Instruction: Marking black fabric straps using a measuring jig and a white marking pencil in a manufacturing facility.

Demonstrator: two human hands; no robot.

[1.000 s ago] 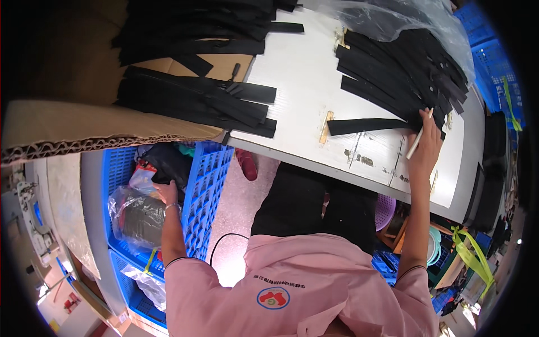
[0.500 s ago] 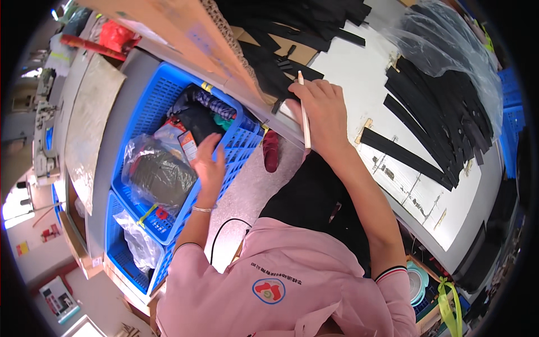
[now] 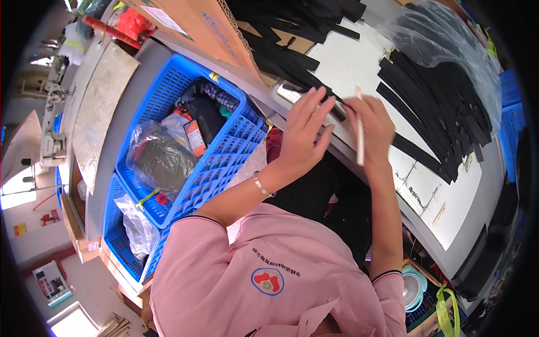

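L hand (image 3: 303, 135) is up from the blue basket (image 3: 224, 157) now, fingers spread, meeting R hand (image 3: 376, 126), its fingers gripping a white stick (image 3: 360, 137), so both are at the black strip (image 3: 336, 112) btwn them, nr bench (image 3: 351, 53) edge.

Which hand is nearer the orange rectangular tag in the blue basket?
Left. The left hand is right of the tag; the right hand, gripping a slim white stick, is farther right.

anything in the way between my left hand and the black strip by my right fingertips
Nothing visible: the left hand is close beside the black strip, and the white pencil is to its right.
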